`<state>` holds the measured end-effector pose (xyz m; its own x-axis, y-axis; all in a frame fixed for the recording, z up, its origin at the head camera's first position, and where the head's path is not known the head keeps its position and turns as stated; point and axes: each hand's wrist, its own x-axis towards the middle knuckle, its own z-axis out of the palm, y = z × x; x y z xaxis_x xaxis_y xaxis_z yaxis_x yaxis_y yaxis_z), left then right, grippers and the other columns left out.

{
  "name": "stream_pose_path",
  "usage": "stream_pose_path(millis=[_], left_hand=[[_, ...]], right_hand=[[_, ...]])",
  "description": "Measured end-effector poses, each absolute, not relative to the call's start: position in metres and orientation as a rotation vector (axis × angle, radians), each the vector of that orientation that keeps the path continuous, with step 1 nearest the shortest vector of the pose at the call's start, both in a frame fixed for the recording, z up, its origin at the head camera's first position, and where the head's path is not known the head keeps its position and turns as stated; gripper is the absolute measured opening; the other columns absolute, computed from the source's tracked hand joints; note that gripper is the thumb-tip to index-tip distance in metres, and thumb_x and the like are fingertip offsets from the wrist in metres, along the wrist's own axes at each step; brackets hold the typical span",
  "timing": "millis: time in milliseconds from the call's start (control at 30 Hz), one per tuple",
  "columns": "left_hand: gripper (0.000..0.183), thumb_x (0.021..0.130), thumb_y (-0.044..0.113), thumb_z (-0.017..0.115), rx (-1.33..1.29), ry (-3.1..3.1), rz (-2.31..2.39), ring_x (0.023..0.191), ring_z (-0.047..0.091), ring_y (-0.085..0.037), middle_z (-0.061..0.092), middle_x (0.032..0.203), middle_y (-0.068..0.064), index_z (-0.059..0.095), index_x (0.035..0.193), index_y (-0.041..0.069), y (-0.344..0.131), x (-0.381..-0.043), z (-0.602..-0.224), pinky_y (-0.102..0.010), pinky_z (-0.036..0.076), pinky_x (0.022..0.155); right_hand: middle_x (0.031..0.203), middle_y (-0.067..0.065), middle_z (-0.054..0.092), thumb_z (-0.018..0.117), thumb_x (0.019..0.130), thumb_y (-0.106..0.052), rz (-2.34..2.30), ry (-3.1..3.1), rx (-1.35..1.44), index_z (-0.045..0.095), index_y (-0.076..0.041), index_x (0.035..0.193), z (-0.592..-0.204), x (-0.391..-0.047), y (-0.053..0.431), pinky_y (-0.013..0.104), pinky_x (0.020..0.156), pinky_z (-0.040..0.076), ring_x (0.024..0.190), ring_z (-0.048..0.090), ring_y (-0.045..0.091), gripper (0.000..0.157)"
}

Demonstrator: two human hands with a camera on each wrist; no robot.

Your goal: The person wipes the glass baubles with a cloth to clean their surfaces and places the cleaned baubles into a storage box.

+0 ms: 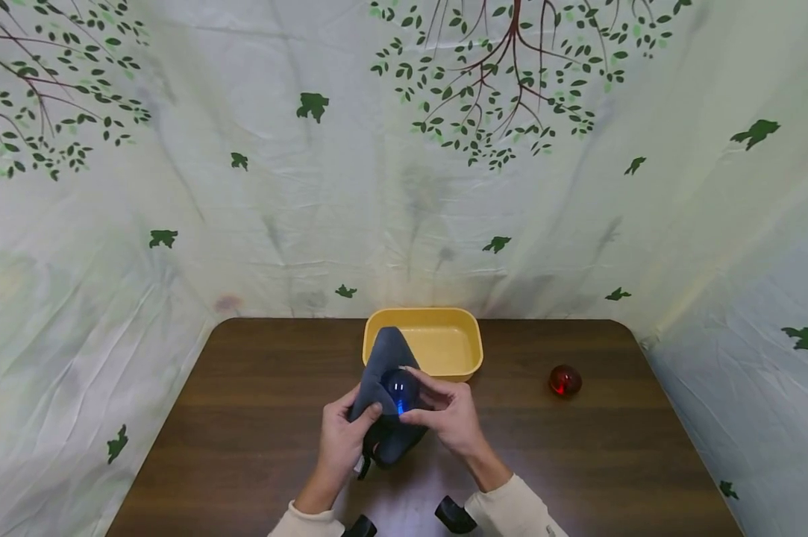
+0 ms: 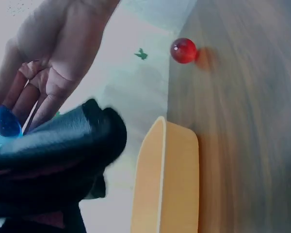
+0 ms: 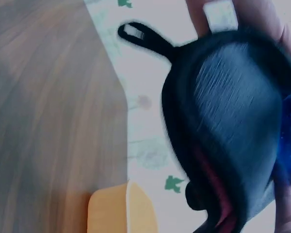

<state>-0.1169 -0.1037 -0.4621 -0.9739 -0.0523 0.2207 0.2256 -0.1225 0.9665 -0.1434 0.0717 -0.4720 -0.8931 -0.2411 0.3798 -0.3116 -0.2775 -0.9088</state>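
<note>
My left hand (image 1: 339, 438) grips the lower left side of a dark grey oven mitt (image 1: 389, 349), with the thumb on its near face. A see-through blue ball (image 1: 401, 388) lies against the mitt, and my right hand (image 1: 452, 412) pinches it between thumb and fingers. Both are held above the table, just in front of a yellow tray (image 1: 444, 339). In the right wrist view the mitt (image 3: 237, 97) shows a hanging loop (image 3: 148, 39), a white label and a strip of reddish lining. The left wrist view catches only part of the blue ball (image 2: 7, 127).
A see-through red ball (image 1: 565, 381) sits on the brown table (image 1: 618, 447), right of the tray. The tray stands at the table's back edge. Behind and beside the table hangs a pale cloth (image 1: 410, 201) printed with leaves and branches.
</note>
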Motion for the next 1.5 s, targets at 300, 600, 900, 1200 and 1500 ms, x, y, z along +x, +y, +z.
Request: stream_pose_path(millis=[300,600,900,1200,1500], left_hand=[[0.03,0.085,-0.009,0.065,-0.3,-1.869,-2.293,0.085,0.067,-0.01,0.072,0.096,0.006,0.066,0.116,-0.008,-0.107,-0.118,-0.464,-0.024,0.056,0.073],[0.059,0.073,-0.013,0.074,-0.439,-2.004,-2.037,0.109,0.062,-0.009,0.061,0.126,-0.01,0.056,0.129,-0.007,-0.109,-0.12,-0.465,-0.021,0.05,0.089],[0.049,0.081,-0.01,0.069,-0.293,-1.92,-2.187,0.094,0.065,-0.008,0.07,0.11,0.001,0.054,0.128,-0.012,-0.109,-0.117,-0.464,-0.023,0.055,0.078],[0.039,0.089,-0.004,0.063,-0.342,-1.813,-2.428,0.088,0.066,-0.01,0.071,0.101,0.004,0.071,0.112,0.027,-0.112,-0.119,-0.461,-0.024,0.056,0.076],[0.038,0.088,-0.003,0.065,-0.455,-1.833,-2.366,0.093,0.066,-0.012,0.07,0.108,0.004,0.061,0.126,-0.003,-0.11,-0.118,-0.458,-0.026,0.055,0.08]], right_hand=[[0.122,0.027,0.061,0.08,0.07,0.008,2.265,-1.908,0.747,0.059,0.011,0.123,-0.474,-0.144,0.075,0.032,0.096,0.048,0.11,0.062,0.02,0.057],[0.107,0.029,0.066,0.079,0.079,-0.005,2.321,-2.074,0.343,0.064,0.013,0.115,-0.464,-0.137,0.07,0.028,0.08,0.055,0.089,0.069,0.014,0.043],[0.107,0.028,0.065,0.075,0.082,-0.004,2.302,-2.137,0.714,0.059,0.012,0.122,-0.457,-0.142,0.079,0.031,0.079,0.056,0.088,0.067,0.016,0.046],[0.121,0.021,0.061,0.082,0.07,0.004,1.966,-2.05,1.03,0.06,0.006,0.125,-0.461,-0.156,0.088,0.035,0.088,0.053,0.109,0.059,0.019,0.059],[0.114,0.023,0.063,0.079,0.072,0.008,2.115,-1.936,0.943,0.06,0.009,0.122,-0.469,-0.153,0.082,0.034,0.09,0.052,0.103,0.062,0.018,0.054]])
